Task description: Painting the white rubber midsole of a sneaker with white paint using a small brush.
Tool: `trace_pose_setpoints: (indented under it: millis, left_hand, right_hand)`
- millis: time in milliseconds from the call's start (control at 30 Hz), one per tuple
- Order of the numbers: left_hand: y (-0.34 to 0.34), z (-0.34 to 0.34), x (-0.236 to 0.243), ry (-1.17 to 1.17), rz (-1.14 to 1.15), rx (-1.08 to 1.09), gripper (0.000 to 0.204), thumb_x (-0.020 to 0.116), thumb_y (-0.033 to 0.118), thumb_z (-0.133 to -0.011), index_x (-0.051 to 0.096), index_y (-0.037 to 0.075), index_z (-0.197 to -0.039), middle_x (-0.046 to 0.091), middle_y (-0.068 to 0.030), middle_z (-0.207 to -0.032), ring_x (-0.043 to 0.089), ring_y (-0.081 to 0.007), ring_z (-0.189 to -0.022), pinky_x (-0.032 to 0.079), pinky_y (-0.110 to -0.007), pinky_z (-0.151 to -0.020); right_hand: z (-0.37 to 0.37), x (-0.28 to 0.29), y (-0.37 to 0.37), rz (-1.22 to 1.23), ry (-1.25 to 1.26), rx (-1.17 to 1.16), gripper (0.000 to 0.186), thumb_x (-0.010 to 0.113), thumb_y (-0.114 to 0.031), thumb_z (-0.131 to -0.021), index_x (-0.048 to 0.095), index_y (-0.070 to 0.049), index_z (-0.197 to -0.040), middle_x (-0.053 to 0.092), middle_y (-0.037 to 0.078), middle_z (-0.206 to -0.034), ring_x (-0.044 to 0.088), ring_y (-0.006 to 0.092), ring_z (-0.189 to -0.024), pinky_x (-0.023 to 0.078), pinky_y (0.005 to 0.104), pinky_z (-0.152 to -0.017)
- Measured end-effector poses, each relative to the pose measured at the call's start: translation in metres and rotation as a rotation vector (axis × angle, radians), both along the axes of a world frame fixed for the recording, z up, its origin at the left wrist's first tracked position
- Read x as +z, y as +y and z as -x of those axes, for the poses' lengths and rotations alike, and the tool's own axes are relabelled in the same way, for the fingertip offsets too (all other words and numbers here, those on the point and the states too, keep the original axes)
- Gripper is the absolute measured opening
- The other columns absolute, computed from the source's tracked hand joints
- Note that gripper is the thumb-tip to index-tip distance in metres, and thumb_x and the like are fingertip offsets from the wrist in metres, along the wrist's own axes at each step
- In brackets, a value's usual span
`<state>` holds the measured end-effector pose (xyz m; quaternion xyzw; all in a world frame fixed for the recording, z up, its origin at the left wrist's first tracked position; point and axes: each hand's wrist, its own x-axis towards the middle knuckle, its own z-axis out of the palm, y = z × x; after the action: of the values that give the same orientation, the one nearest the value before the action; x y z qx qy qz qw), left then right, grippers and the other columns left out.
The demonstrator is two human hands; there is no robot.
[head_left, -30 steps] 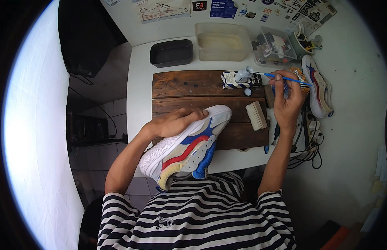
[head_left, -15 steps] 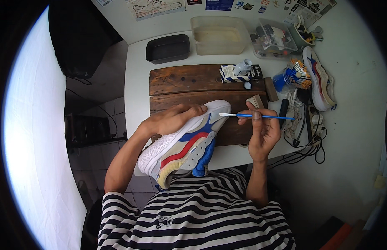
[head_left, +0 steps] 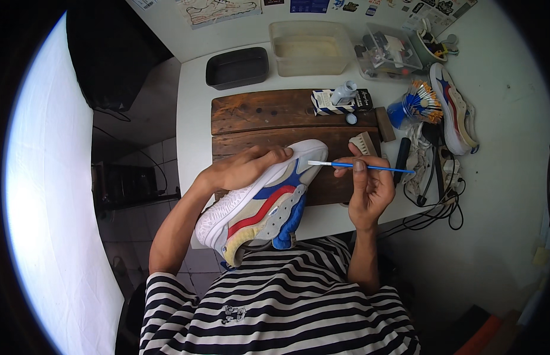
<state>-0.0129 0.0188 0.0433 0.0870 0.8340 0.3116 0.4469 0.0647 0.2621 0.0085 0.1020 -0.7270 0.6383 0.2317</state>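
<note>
Sneaker (head_left: 272,204) with a thick white sole and red, blue and cream sides is tilted over the near edge of the white counter (head_left: 195,112). The left hand (head_left: 245,168) grips its sole. The right hand (head_left: 369,189) pinches a thin blue paintbrush (head_left: 340,164), its pale tip at the toe; I cannot tell if they touch. An open grey bottle (head_left: 344,93) sits on or in a blue-and-white striped box (head_left: 323,105) at the far right corner of a dark wooden board (head_left: 245,109).

White table (head_left: 194,109), set against white wall (head_left: 159,26); prints (head_left: 218,12) fixed above; tiled floor (head_left: 205,280), dimly lit; white sheet (head_left: 56,195), brightly lit, left.
</note>
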Motion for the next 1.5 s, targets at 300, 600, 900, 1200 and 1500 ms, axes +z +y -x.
trace_pose_setpoints:
  millis: [300,600,900,1200,1500]
  left_hand:
    - [0.000,-0.001,-0.003,0.020,-0.006,-0.036,0.059,0.024,0.055,-0.103,0.049,0.024,-0.147,0.052,-0.0176,-0.140,0.052,-0.0324,-0.132,0.040,-0.039,-0.111]
    - [0.001,-0.001,-0.001,0.016,0.004,-0.024,0.060,0.024,0.057,-0.103,0.052,0.025,-0.145,0.052,-0.0165,-0.141,0.053,-0.0315,-0.131,0.041,-0.039,-0.110]
    - [0.006,0.000,0.013,-0.026,-0.002,0.021,0.065,0.027,0.062,-0.100,0.052,0.023,-0.146,0.053,-0.0173,-0.142,0.055,-0.0307,-0.129,0.041,-0.037,-0.109]
    - [0.000,0.000,-0.004,0.017,-0.026,-0.015,0.063,0.025,0.059,-0.102,0.050,0.022,-0.147,0.052,-0.0171,-0.143,0.052,-0.0313,-0.132,0.039,-0.038,-0.111]
    - [-0.002,-0.003,-0.004,0.015,-0.016,-0.017,0.066,0.024,0.064,-0.100,0.049,0.025,-0.147,0.052,-0.0178,-0.140,0.053,-0.0317,-0.131,0.040,-0.038,-0.110]
  right_hand:
    - [0.002,-0.006,0.001,-0.011,0.029,-0.081,0.012,0.055,-0.008,-0.102,0.056,0.005,-0.104,0.072,0.012,-0.085,0.068,0.0121,-0.072,0.044,0.0483,-0.110]
    - [-0.002,-0.006,-0.004,-0.024,-0.018,-0.082,0.013,0.055,-0.008,-0.102,0.057,0.005,-0.104,0.072,0.013,-0.085,0.067,0.0116,-0.072,0.045,0.0482,-0.109]
    - [0.000,-0.011,0.005,-0.045,0.029,-0.139,0.014,0.055,-0.009,-0.103,0.056,0.004,-0.104,0.072,0.015,-0.086,0.067,0.0120,-0.071,0.046,0.0471,-0.108]
    - [-0.006,-0.001,-0.013,-0.007,0.045,-0.025,0.011,0.056,-0.007,-0.102,0.056,0.004,-0.103,0.071,0.013,-0.086,0.066,0.0111,-0.070,0.044,0.0493,-0.110]
    - [-0.002,-0.008,-0.002,-0.011,-0.033,-0.109,0.013,0.055,-0.009,-0.102,0.057,0.004,-0.103,0.072,0.013,-0.085,0.066,0.0105,-0.069,0.045,0.0469,-0.108]
